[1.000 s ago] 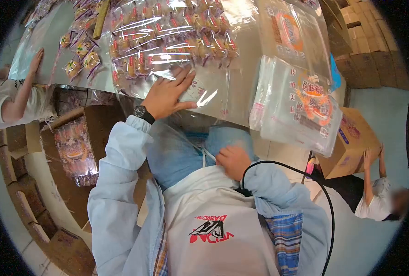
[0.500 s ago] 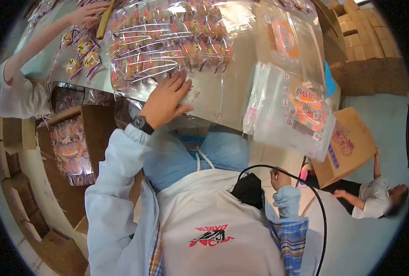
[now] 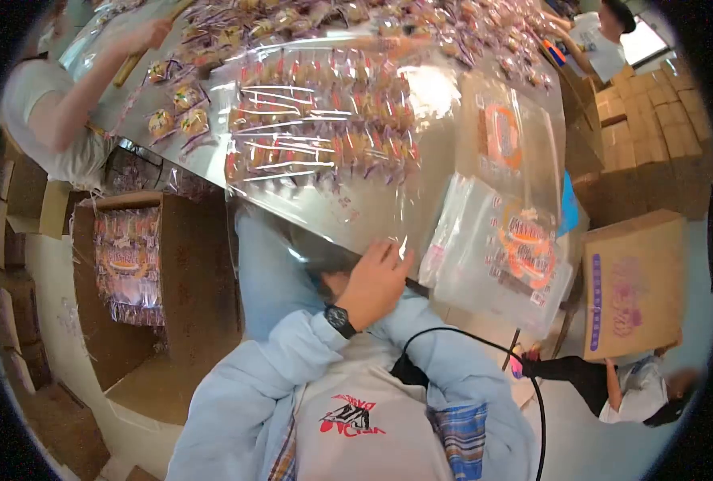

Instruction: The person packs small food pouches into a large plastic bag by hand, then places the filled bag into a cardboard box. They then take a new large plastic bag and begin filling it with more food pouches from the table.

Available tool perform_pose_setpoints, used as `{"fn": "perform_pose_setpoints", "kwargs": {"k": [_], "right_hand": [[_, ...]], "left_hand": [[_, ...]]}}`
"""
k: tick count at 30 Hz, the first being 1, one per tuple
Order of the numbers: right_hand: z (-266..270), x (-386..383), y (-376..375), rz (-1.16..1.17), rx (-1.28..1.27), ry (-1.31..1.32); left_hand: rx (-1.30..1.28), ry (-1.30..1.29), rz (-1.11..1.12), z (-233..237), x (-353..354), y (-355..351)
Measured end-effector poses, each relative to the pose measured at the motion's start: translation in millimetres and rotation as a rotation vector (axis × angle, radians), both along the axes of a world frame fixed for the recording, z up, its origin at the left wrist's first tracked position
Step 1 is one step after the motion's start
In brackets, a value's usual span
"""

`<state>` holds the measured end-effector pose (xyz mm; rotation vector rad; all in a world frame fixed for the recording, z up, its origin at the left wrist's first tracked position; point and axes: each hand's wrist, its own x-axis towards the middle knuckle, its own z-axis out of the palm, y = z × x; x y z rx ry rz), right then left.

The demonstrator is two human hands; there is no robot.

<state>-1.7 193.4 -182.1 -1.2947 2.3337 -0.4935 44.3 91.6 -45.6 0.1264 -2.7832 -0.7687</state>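
A large clear plastic bag (image 3: pixel 348 210) lies over the near table edge, with rows of individually wrapped snacks (image 3: pixel 324 148) inside. My left hand (image 3: pixel 375 282), with a black watch on the wrist, is at the bag's loose near end, its fingers closed on the film. Beneath that wrist, part of my right hand (image 3: pixel 336 282) shows at the table edge near the hanging film; its fingers are hidden. A stack of printed clear bags (image 3: pixel 492 248) lies to the right of my left hand.
Loose wrapped snacks (image 3: pixel 186 96) cover the table's far side. At left, a co-worker's hand (image 3: pixel 149 36) holds a stick (image 3: pixel 136 64). An open carton (image 3: pixel 116 353) holds a filled bag. At right, another person is beside a carton (image 3: pixel 635 284). A black cable (image 3: pixel 484 343) crosses my front.
My left hand has moved right and toward me, from the flat bag to its near end. My right hand has come from the right side to under my left wrist.
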Motion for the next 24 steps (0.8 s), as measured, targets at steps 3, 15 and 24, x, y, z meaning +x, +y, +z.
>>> {"fn": "perform_pose_setpoints", "kwargs": {"k": [3, 15, 24], "right_hand": [[-2.1, -3.6, 0.4, 0.053, 0.012, 0.001], [147.9, -14.9, 43.1, 0.485, 0.231, -0.066], [195.1, -72.9, 19.7, 0.088, -0.286, 0.539]], "left_hand": [[0.134, 0.094, 0.050, -7.0, -0.6, -1.4], [0.419, 0.140, 0.036, 13.4, 29.6, -37.0], [-0.099, -0.154, 0.198, 14.1, 52.1, -99.1]]}}
